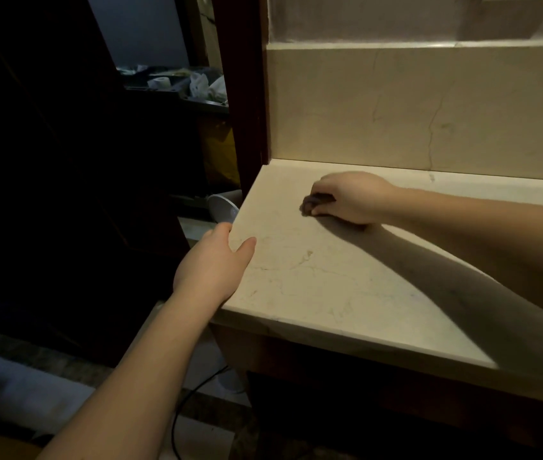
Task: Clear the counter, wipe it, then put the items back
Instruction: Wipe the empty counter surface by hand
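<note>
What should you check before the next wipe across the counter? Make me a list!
1. Cloth gripped by the right hand: ok, fingers curl round it.
2. Cloth touching the counter: ok.
3. Left hand steadying the counter's left edge: ok, thumb on top.
4. Counter surface in view clear of items: ok.
5. White round object beyond the left edge, safe from a knock: cannot tell.
6. Cloth clean enough: cannot tell, mostly hidden.

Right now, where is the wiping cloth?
The dark cloth is bunched under the right hand on the counter, near its back left corner.
</note>
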`<control>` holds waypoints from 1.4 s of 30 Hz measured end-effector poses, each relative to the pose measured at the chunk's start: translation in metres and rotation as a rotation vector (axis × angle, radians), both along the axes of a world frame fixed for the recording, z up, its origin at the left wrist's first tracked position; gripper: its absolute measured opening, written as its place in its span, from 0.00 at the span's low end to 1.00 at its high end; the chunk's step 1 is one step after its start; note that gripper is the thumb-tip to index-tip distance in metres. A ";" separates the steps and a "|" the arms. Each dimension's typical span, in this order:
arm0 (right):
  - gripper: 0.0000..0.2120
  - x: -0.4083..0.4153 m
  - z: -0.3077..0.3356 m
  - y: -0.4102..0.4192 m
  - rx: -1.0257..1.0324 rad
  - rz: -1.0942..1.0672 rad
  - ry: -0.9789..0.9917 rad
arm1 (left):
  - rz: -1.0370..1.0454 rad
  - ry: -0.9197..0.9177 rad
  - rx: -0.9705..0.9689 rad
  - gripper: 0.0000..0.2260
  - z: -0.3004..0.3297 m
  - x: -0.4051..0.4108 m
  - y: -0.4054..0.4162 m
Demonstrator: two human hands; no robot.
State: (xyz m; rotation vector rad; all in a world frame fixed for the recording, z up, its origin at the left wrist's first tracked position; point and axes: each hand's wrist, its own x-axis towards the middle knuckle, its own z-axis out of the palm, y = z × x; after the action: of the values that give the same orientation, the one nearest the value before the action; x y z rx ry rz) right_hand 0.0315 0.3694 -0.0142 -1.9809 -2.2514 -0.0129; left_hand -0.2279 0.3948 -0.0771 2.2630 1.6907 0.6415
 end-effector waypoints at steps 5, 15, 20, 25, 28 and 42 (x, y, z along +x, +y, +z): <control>0.12 -0.015 -0.007 -0.007 0.057 0.033 0.046 | 0.004 -0.007 0.022 0.23 -0.003 0.000 0.000; 0.12 -0.005 0.003 -0.006 0.024 -0.023 -0.011 | 0.004 -0.007 0.032 0.23 -0.003 0.000 0.001; 0.13 -0.032 -0.015 -0.049 0.039 0.269 0.079 | 0.013 0.003 0.023 0.23 -0.003 0.001 0.000; 0.12 -0.019 -0.004 -0.028 0.024 0.054 0.025 | 0.012 -0.005 0.026 0.23 -0.004 0.001 0.000; 0.13 -0.026 -0.001 -0.016 0.054 0.008 0.001 | 0.010 -0.007 0.034 0.24 -0.005 0.000 0.001; 0.13 -0.040 0.001 -0.037 0.027 0.071 0.006 | 0.028 -0.002 0.045 0.23 -0.005 0.001 0.000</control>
State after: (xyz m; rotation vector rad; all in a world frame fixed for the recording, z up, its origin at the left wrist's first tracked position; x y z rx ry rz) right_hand -0.0086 0.3326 -0.0134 -1.8836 -2.3042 -0.0300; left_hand -0.2269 0.3946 -0.0817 2.2724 1.7263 0.6942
